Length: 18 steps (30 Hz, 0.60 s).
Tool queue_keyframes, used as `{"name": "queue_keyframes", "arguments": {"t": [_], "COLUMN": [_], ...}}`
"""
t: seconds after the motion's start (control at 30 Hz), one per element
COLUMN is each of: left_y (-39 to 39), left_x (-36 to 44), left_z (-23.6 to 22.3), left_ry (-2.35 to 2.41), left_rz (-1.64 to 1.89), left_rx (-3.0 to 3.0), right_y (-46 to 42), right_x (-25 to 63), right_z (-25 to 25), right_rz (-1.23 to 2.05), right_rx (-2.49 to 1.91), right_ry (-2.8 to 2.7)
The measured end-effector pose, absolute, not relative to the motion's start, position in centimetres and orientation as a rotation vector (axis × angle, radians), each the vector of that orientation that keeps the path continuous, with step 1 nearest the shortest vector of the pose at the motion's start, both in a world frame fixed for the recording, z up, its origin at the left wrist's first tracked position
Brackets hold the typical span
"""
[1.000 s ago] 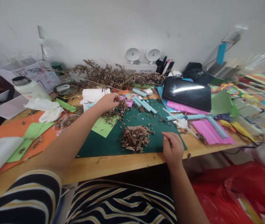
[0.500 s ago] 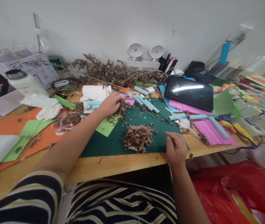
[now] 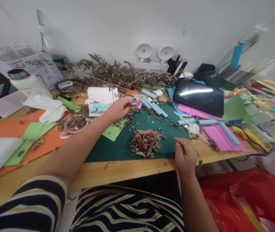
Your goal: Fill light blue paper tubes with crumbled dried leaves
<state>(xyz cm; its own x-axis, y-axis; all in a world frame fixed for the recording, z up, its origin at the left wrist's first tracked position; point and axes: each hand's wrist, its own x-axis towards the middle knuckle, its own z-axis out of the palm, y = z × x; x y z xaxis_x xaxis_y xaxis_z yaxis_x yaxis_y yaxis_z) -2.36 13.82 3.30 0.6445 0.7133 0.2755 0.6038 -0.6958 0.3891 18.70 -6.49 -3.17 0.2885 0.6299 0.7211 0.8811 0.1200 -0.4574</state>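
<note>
My left hand (image 3: 120, 109) reaches over the green cutting mat (image 3: 110, 151), its fingers curled down on a loose heap of dried leaves (image 3: 130, 114). Its fingertips are partly hidden, but they look closed on some of the leaves. A second, denser pile of crumbled dried leaves (image 3: 146, 143) lies at the mat's front, between my hands. To the right of it, my right hand (image 3: 186, 155) rests at the mat's front edge with its fingers curled together. A thin stem-like line shows at its fingertips; what they hold is too small to make out.
Blue paper tubes (image 3: 153, 107) lie behind the piles, near a black tablet (image 3: 199, 97). A dried plant bundle (image 3: 125, 74) runs along the wall. At left stand an open bottle (image 3: 29, 84) and a clear ring-shaped dish (image 3: 76, 124). A red bag (image 3: 253, 196) hangs below, right.
My left hand has come down and slightly right onto the dried leaves. My right hand stays by the mat's front edge. The whole view has shifted slightly.
</note>
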Motion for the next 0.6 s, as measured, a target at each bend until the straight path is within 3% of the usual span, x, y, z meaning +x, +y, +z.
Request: {"name": "queue_keyframes", "arguments": {"t": [0.2, 0.37, 0.6], "left_y": [13.4, 12.6, 9.6], "left_x": [-2.3, -1.9, -1.1], "left_z": [3.5, 3.8, 5.4], "left_ry": [1.005, 0.868, 0.572], "left_rz": [0.634, 0.655, 0.761], "left_rx": [2.593, 2.686, 2.54], "right_y": [-6.3, -5.1, -1.1], "right_x": [18.8, 17.9, 15.0], "right_z": [-3.0, 0.1, 5.3], "right_rz": [-0.325, -0.342, -0.302], "right_rx": [-1.578, -1.537, -1.555], "right_ry": [-1.332, -1.309, -1.852]}}
